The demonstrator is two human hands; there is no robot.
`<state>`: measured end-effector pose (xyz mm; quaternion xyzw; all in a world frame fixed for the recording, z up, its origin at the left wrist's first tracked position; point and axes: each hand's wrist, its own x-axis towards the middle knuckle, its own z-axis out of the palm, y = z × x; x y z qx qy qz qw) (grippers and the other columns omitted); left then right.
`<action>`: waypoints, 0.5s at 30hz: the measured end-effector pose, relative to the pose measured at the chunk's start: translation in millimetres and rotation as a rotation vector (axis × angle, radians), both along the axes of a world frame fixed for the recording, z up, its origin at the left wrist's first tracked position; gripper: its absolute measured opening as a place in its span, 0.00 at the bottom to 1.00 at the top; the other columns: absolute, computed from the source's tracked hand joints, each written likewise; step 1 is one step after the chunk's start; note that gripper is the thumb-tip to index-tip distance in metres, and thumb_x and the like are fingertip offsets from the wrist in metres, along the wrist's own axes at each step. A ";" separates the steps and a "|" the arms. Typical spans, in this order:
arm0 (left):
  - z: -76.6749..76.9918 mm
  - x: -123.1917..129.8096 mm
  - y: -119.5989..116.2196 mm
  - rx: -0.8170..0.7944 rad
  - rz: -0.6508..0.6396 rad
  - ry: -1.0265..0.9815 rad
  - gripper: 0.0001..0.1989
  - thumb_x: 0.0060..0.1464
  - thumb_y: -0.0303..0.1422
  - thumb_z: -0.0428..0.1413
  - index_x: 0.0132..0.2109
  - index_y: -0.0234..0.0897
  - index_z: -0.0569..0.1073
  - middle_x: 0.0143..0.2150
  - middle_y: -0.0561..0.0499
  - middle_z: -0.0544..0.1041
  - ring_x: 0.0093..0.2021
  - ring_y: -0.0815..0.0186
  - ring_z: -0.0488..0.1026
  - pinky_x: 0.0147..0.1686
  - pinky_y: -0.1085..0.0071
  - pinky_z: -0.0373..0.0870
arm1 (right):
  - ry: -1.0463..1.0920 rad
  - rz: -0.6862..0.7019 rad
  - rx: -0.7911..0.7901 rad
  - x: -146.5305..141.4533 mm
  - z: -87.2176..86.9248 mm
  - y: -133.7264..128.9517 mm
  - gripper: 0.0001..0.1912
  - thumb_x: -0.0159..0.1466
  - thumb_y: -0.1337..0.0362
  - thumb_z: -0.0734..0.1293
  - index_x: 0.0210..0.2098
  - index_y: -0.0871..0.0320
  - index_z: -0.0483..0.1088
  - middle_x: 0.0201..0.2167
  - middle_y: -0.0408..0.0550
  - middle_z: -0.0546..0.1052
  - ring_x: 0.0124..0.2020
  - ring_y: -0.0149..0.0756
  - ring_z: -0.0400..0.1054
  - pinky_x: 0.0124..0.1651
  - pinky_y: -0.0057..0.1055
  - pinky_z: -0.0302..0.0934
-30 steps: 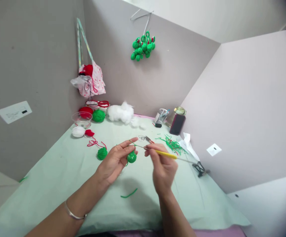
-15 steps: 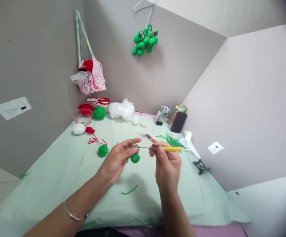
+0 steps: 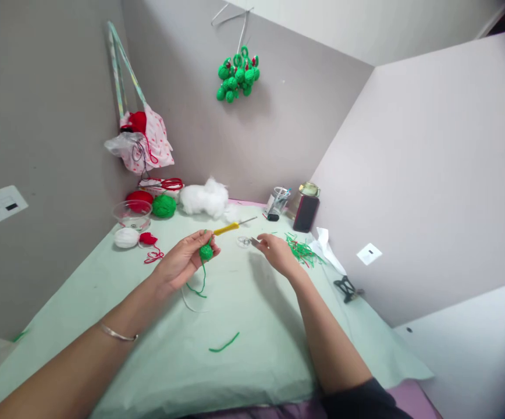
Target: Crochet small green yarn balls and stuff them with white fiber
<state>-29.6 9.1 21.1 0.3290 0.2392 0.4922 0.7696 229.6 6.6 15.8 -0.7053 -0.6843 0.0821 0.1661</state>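
Note:
My left hand [image 3: 187, 256] is closed, pinching a small green crocheted ball [image 3: 206, 251] and the end of a yellow-handled crochet hook [image 3: 226, 229], whose metal shaft points away to the right. A green yarn tail [image 3: 203, 279] hangs below the ball to the cloth. My right hand [image 3: 276, 253] reaches over the table, its fingers closed on small snips [image 3: 255, 241]; only their metal blades show, and the handles are covered. Beside the blades lies a small clear coil-like item [image 3: 243, 241]. A short green yarn piece [image 3: 224, 343] lies nearer to me.
White stuffing [image 3: 204, 198], a green yarn ball [image 3: 164, 206], a clear bowl [image 3: 132, 215] and white yarn [image 3: 126, 237] stand at back left. Green yarn scraps [image 3: 302, 251], a phone [image 3: 306, 213] and a jar [image 3: 277, 202] are at right. Green crocheted pieces [image 3: 238, 75] hang on the wall.
My right hand has let go of the crochet hook and moved onto the snips. The hook is now in my left hand with the crocheted ball. The view has shifted right.

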 end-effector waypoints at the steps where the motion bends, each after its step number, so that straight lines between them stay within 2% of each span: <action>1: 0.8 -1.5 4.6 -0.009 0.001 -0.026 0.08 0.53 0.30 0.68 0.31 0.33 0.77 0.29 0.53 0.76 0.31 0.71 0.75 0.44 0.71 0.78 | -0.052 -0.050 -0.016 6.9 -8.7 8.0 0.12 0.70 0.67 0.65 0.49 0.64 0.75 0.47 0.62 0.80 0.52 0.46 0.74 0.54 0.40 0.66; 3: 1.0 -3.5 11.0 -0.028 0.002 -0.073 0.07 0.56 0.29 0.66 0.32 0.33 0.76 0.30 0.53 0.76 0.32 0.71 0.75 0.44 0.70 0.79 | -0.127 -0.123 -0.040 15.5 -26.2 19.2 0.12 0.71 0.64 0.65 0.48 0.66 0.75 0.50 0.64 0.78 0.54 0.49 0.73 0.55 0.45 0.68; 5: -1.5 -4.3 14.5 -0.049 0.004 -0.113 0.06 0.58 0.28 0.64 0.33 0.33 0.77 0.31 0.52 0.77 0.32 0.71 0.76 0.44 0.70 0.80 | -0.163 -0.156 -0.056 20.1 -39.6 25.0 0.15 0.70 0.59 0.67 0.53 0.62 0.73 0.54 0.58 0.76 0.53 0.45 0.73 0.55 0.46 0.70; 7: -6.4 -4.3 16.0 -0.072 0.010 -0.143 0.04 0.60 0.27 0.63 0.35 0.33 0.77 0.32 0.52 0.78 0.33 0.71 0.77 0.45 0.69 0.80 | -0.163 -0.167 -0.061 23.8 -45.7 27.1 0.18 0.70 0.57 0.67 0.56 0.58 0.71 0.57 0.54 0.74 0.52 0.42 0.73 0.54 0.46 0.71; 11: -16.0 -3.8 14.6 -0.105 0.015 -0.168 0.04 0.60 0.27 0.62 0.35 0.33 0.78 0.35 0.51 0.80 0.37 0.69 0.79 0.48 0.68 0.80 | -0.065 -0.168 -0.033 27.5 -36.4 24.8 0.18 0.71 0.57 0.65 0.56 0.61 0.70 0.53 0.55 0.76 0.50 0.43 0.73 0.53 0.46 0.70; 13: -18.1 -3.7 12.7 -0.112 0.019 -0.170 0.05 0.60 0.26 0.62 0.34 0.33 0.78 0.35 0.50 0.81 0.38 0.68 0.79 0.50 0.67 0.79 | 0.026 -0.107 -0.021 22.0 -26.5 20.0 0.20 0.76 0.61 0.54 0.54 0.66 0.71 0.44 0.57 0.78 0.45 0.42 0.74 0.52 0.42 0.67; 15: -18.5 -3.4 11.2 -0.118 0.025 -0.169 0.05 0.60 0.26 0.62 0.34 0.32 0.78 0.35 0.49 0.81 0.40 0.67 0.80 0.52 0.66 0.79 | 0.134 0.023 -0.033 10.2 -17.6 12.6 0.26 0.76 0.62 0.47 0.53 0.67 0.72 0.37 0.53 0.78 0.39 0.38 0.72 0.47 0.35 0.65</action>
